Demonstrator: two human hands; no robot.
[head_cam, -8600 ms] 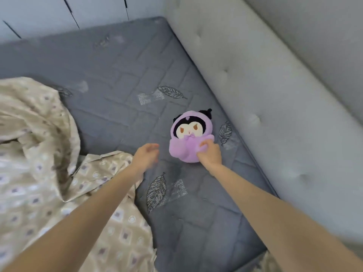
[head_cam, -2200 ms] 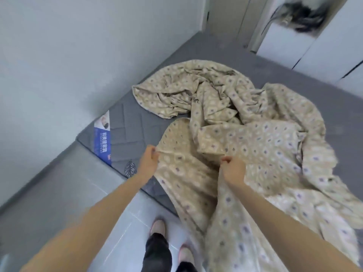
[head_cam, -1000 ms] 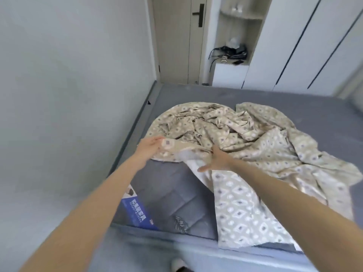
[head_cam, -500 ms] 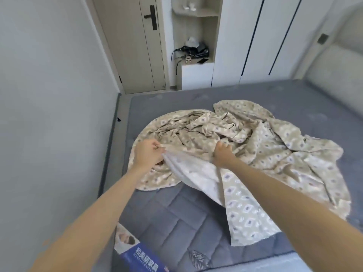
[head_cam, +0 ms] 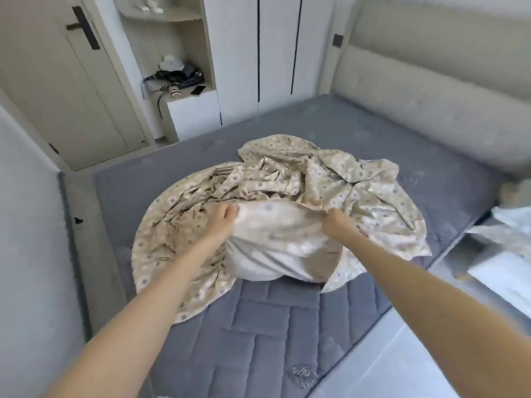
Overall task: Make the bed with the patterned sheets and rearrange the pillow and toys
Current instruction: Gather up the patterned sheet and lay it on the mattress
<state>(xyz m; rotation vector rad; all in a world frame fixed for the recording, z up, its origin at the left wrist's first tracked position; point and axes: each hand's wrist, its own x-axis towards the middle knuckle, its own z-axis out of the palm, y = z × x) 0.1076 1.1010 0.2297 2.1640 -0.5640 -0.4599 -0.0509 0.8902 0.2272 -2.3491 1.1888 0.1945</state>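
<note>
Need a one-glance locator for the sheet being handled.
Start at the grey quilted mattress beside the padded headboard. Crumpled mid-mattress lies the sheet, gripped by the left hand and right hand. Unlike the grey mattress, it is beige with small diamond motifs.

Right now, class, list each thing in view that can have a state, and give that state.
Patterned sheet: crumpled in a heap, unspread, pale underside turned up near the hands.
Mattress: mostly bare.
Left hand: grip on the sheet's edge.
Right hand: grip on the sheet's edge.
Door: closed.
Wardrobe doors: closed.
</note>
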